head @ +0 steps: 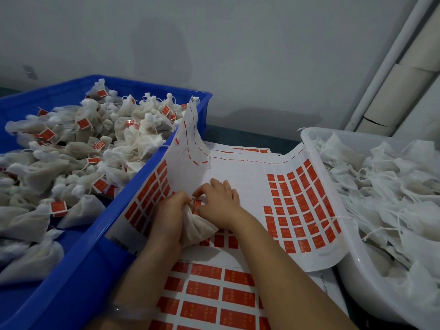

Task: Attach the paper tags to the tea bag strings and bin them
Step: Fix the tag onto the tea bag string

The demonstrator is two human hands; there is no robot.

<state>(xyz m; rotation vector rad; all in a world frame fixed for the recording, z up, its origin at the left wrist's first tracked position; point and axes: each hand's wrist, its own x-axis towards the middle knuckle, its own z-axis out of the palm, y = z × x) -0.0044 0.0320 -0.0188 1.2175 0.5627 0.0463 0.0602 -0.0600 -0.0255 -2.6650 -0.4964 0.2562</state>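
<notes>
Looked midway: blue bin [133,186] heaped with tagged bags [35,177], white tub [357,270] full of untagged ones [381,186], left hand [170,210] gripping a tea bag [195,228], right hand [221,201] pinching its string [193,199].

The red tags [295,220] have tiny yellow marks, too small to read. Print on the white sheet [238,172] below the fingers [215,185] is blurry.

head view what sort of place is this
Probably a small tea-packing workbench: a blue crate heaped with tagged tea bags, a white tub of untagged ones, and sheets of red tags between them.
</notes>
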